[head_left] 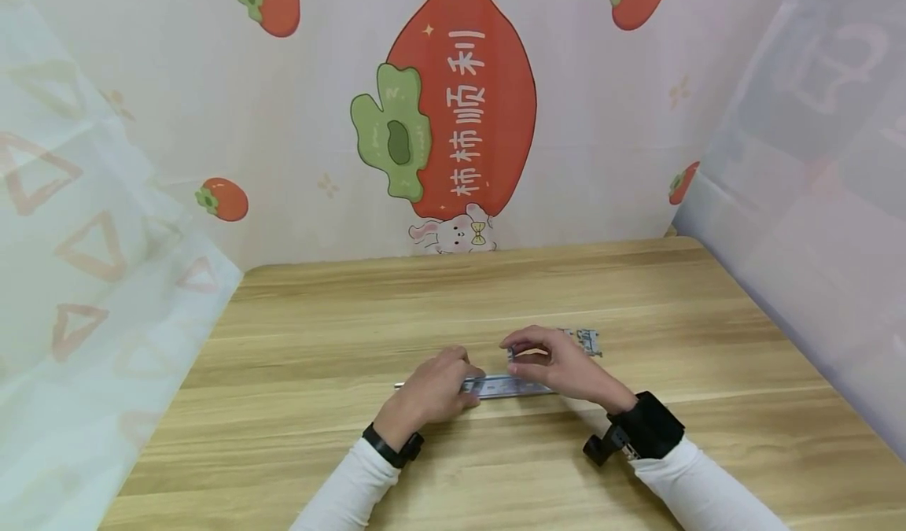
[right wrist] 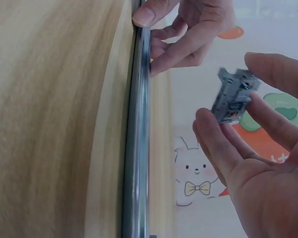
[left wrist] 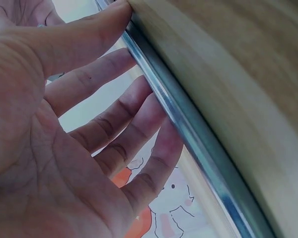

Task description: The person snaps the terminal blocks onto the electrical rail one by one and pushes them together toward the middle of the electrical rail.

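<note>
A slotted metal DIN rail (head_left: 506,387) lies crosswise on the table. My left hand (head_left: 435,388) grips it toward its left end, thumb on the near edge and fingertips along the far edge. Just above the rail, my right hand (head_left: 562,366) pinches a small grey terminal block (right wrist: 235,96) between thumb and fingertips. In the right wrist view the block is held apart from the rail, its notched side and a small orange spot showing. The left wrist view has the left fingertips (left wrist: 169,131) touching the rail's shiny edge.
More grey terminal blocks (head_left: 589,341) lie behind the right hand, partly hidden by it. The wood-grain table (head_left: 318,311) meets a printed curtain (head_left: 304,122) at the back. Pale cloth hangs on both sides.
</note>
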The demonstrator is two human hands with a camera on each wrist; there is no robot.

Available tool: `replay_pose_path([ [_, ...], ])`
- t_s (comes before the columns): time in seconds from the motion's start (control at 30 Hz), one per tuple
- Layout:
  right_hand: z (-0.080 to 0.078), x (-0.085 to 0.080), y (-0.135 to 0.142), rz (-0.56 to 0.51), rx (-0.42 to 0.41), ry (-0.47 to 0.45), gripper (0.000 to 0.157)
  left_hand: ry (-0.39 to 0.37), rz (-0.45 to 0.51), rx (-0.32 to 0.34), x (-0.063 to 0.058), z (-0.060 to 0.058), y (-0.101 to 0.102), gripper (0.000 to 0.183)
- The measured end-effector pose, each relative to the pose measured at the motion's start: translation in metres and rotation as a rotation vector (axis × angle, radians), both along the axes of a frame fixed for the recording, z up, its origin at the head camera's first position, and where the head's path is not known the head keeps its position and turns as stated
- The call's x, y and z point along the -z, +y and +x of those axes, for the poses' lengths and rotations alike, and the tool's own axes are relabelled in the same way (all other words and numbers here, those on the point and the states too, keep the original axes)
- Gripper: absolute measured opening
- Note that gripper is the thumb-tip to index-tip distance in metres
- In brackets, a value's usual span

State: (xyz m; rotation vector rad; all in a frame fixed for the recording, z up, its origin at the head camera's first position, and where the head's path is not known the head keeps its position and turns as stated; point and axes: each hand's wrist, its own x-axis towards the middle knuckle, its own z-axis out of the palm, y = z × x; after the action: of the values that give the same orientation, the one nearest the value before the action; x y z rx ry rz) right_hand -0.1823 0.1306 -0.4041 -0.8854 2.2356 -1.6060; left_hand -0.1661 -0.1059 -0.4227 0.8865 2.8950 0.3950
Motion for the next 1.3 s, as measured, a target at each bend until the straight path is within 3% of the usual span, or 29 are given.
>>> replay_pose_path([
  [0.17, 0.003, -0.004, -0.001, -0.057, 0.018, -0.058, 0.037, -0.004, 0.004, 0.001, 0.0, 0.0, 0.0, 0.036],
  [0.33, -0.007, 0.015, 0.002, -0.091, 0.03, -0.039, 0.05, -0.009, 0.007, 0.001, 0.002, -0.001, 0.0, 0.035],
  [0.47, -0.01, 0.024, 0.002, -0.116, 0.041, -0.076, 0.059, -0.007, 0.014, 0.005, 0.003, -0.002, 0.0, 0.033],
  [0.6, -0.013, 0.028, -0.001, -0.112, 0.054, -0.126, 0.059, 0.002, 0.021, 0.008, 0.003, -0.003, 0.0, 0.03],
  [0.97, -0.011, 0.04, -0.013, -0.02, 0.024, -0.086, 0.059, 0.008, 0.024, 0.013, 0.004, -0.005, 0.0, 0.029],
  [1.3, -0.01, 0.044, -0.02, -0.049, -0.015, -0.105, 0.06, 0.008, 0.038, 0.005, 0.004, -0.008, 0.0, 0.027],
])
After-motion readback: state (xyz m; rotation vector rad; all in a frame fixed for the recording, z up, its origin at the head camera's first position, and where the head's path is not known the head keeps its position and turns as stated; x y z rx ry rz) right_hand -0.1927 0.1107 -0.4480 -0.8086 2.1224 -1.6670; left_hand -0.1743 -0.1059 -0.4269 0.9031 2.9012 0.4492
